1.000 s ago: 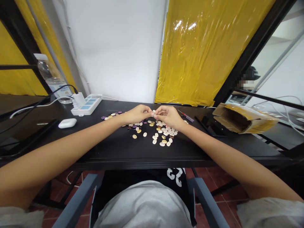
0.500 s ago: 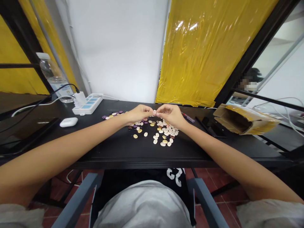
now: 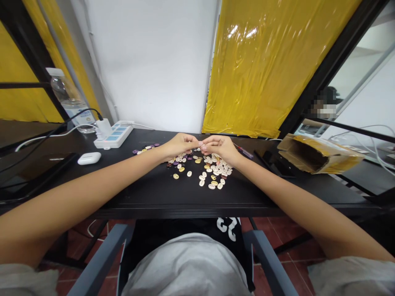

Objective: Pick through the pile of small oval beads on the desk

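My left hand (image 3: 182, 146) and my right hand (image 3: 220, 148) meet fingertip to fingertip above the black desk. Both are closed in a pinch, thumbs and forefingers pressed together. A tiny pale piece (image 3: 200, 145) shows between the fingertips, too small to name. Below the hands lies a loose scatter of flat oval button-like pieces (image 3: 220, 167), mostly cream, with some yellow, brown and pink. Purple pieces (image 3: 175, 163) lie under the left wrist, and others (image 3: 146, 148) spread beyond the left forearm. My hands and forearms hide part of the scatter.
On the left stand a water bottle (image 3: 74, 102), a white power strip (image 3: 114, 135) and a white earbud case (image 3: 89, 158). To the right lie a screwdriver (image 3: 245, 151), a black phone (image 3: 274, 163) and an open cardboard box (image 3: 317, 154). The black desk (image 3: 160, 193) ends near my lap.
My fingertips have drawn closer together, and the left hand has risen slightly. The pieces on the desk lie as before.
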`<control>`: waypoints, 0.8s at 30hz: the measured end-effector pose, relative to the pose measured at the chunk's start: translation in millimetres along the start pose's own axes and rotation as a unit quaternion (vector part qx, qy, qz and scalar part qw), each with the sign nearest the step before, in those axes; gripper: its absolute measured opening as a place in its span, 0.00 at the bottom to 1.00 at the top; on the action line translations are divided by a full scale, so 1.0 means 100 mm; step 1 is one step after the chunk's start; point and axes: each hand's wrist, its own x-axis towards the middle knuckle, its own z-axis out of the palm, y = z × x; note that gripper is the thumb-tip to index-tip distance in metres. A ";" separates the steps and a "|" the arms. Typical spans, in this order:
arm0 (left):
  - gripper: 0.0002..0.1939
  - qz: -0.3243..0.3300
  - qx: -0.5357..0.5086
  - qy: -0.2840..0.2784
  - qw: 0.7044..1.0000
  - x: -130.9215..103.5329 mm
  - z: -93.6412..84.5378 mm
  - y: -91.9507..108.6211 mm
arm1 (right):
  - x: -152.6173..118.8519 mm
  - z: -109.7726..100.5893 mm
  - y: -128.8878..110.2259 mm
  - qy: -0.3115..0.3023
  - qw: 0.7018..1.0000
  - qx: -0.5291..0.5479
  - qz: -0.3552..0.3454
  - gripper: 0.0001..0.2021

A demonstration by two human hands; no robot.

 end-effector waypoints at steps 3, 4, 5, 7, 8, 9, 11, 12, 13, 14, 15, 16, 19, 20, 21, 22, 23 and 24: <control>0.16 -0.008 -0.023 -0.010 1.000 0.01 -0.01 0.00 | -0.01 0.01 0.00 0.000 0.999 0.017 0.032 0.17; 0.16 -0.014 -0.042 -0.009 0.999 0.02 -0.01 0.00 | -0.01 0.01 0.00 0.001 0.999 0.021 0.036 0.17; 0.15 -0.021 -0.065 -0.003 0.998 0.03 0.00 0.01 | -0.01 0.01 0.00 0.002 0.999 0.024 0.038 0.17; 0.13 -0.036 -0.112 0.019 0.993 0.05 0.00 0.01 | 0.00 0.01 0.01 0.005 0.999 0.030 0.041 0.17; 0.12 -0.041 -0.129 0.031 0.990 0.06 0.00 0.01 | 0.00 0.00 0.01 0.008 0.998 0.033 0.043 0.17; 0.12 -0.042 -0.140 0.043 0.988 0.07 0.00 0.00 | 0.00 0.00 0.02 0.012 0.998 0.037 0.046 0.17; 0.12 -0.031 -0.142 0.069 0.987 0.09 0.00 -0.01 | 0.01 -0.01 0.02 0.022 0.997 0.045 0.053 0.18; 0.13 -0.022 -0.138 0.084 0.987 0.10 0.00 -0.02 | 0.01 -0.01 0.02 0.027 0.997 0.047 0.055 0.18; 0.13 -0.012 -0.134 0.097 0.986 0.10 0.00 -0.03 | 0.01 -0.01 0.03 0.031 0.997 0.048 0.055 0.17; 0.14 -0.004 -0.133 0.106 0.986 0.10 0.00 -0.03 | 0.01 -0.01 0.03 0.034 0.997 0.048 0.055 0.17; 0.14 0.004 -0.134 0.109 0.985 0.10 0.00 -0.04 | 0.02 -0.01 0.03 0.037 0.997 0.048 0.054 0.16; 0.13 0.009 -0.138 0.107 0.985 0.10 0.00 -0.04 | 0.02 -0.01 0.03 0.039 0.997 0.046 0.053 0.16; 0.11 0.020 -0.147 0.089 0.985 0.08 0.02 -0.05 | 0.02 -0.01 0.04 0.042 0.997 0.039 0.053 0.16; 0.12 0.021 -0.148 0.086 0.985 0.07 0.02 -0.06 | 0.02 -0.01 0.04 0.043 0.997 0.037 0.053 0.16; 0.13 0.021 -0.148 0.084 0.985 0.07 0.03 -0.06 | 0.02 -0.01 0.05 0.045 0.997 0.033 0.053 0.16; 0.14 0.020 -0.148 0.082 0.985 0.06 0.03 -0.06 | 0.02 -0.01 0.05 0.046 0.997 0.030 0.052 0.15; 0.14 0.019 -0.149 0.080 0.985 0.06 0.04 -0.06 | 0.02 -0.02 0.06 0.048 0.997 0.027 0.050 0.15; 0.14 0.019 -0.150 0.077 0.986 0.06 0.04 -0.07 | 0.02 -0.02 0.06 0.049 0.997 0.024 0.049 0.15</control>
